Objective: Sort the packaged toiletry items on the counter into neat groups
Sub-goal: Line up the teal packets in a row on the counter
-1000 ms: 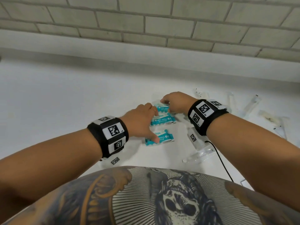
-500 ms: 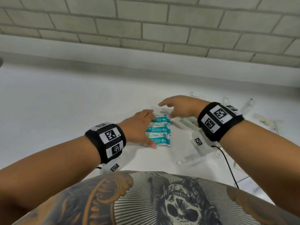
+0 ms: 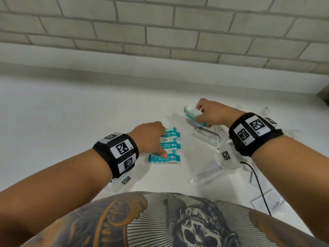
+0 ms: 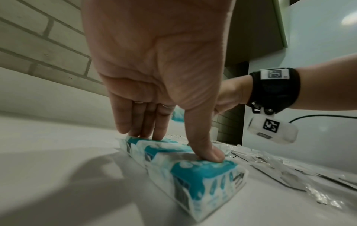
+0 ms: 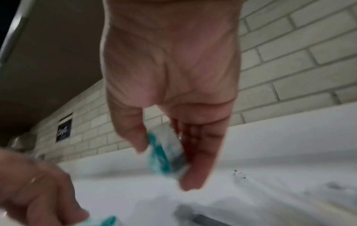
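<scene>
Three teal-and-white wipe packs [image 3: 169, 147] lie in a tight row on the white counter [image 3: 62, 122]. My left hand [image 3: 153, 138] rests on the row [image 4: 185, 162], straight fingers on the far packs and the thumb pressing the near one. Farther right, my right hand [image 3: 208, 114] pinches another teal wipe pack [image 3: 191, 111] between thumb and fingers, lifted off the counter. In the blurred right wrist view that pack [image 5: 166, 154] sits between thumb and fingers of the right hand [image 5: 170, 160].
Clear-wrapped items lie scattered right of the row: a clear rectangular box [image 3: 207, 137], a slim wrapped tube [image 3: 204, 178], flat clear packets [image 3: 265, 202] near the front edge. A black cable [image 3: 258, 184] trails from my right wrist. A brick wall [image 3: 160, 27] backs the counter.
My right hand has moved away to the right and back and now holds a fourth wipe pack in the air. The left hand stays pressed on the row of packs.
</scene>
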Demonstrator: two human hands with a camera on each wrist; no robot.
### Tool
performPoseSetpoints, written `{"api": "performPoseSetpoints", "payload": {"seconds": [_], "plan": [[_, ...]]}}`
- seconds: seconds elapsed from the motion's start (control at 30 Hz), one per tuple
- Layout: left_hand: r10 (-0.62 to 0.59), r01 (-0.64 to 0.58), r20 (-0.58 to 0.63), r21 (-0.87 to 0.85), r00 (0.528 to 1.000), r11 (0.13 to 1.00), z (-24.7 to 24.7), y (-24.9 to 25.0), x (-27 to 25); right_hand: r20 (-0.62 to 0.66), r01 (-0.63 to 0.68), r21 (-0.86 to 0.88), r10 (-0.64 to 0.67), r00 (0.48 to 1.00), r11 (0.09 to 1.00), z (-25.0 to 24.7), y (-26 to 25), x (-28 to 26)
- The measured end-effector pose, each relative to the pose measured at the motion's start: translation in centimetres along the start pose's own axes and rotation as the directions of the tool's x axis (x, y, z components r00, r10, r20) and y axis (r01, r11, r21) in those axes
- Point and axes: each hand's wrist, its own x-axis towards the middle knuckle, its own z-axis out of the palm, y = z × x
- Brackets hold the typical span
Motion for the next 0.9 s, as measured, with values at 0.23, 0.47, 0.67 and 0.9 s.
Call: {"api": "performPoseSetpoints", "payload": {"seconds": [0.23, 0.47, 0.67, 0.9], "plan": [[0.005, -0.005, 0.004, -0.023, 1.000, 1.000, -0.1, -0.1, -0.2, 0.041, 0.106, 0.197, -0.117, 0.992, 0.975, 1.1, -3.0, 4.5], [0.021, -0.021, -0.001, -0.048, 1.000, 0.999, 0.2, -0.4, -0.2, 0.111, 0.163, -0.119, -0.150, 0.982, 0.979, 3.4, -5.7, 6.5], [0.056, -0.055, 0.002, -0.101, 0.998, 0.993, -0.6, -1.3, 0.4, 0.026, 0.125, -0.301, -0.123, 0.992, 0.945, -0.4, -2.9, 3.6], [0.029, -0.029, -0.004, -0.061, 1.000, 0.998, -0.7, -0.1, 2.3, 0.155, 0.016, -0.420, 0.054, 0.986, 0.908, 2.8, 2.2, -0.2]]}}
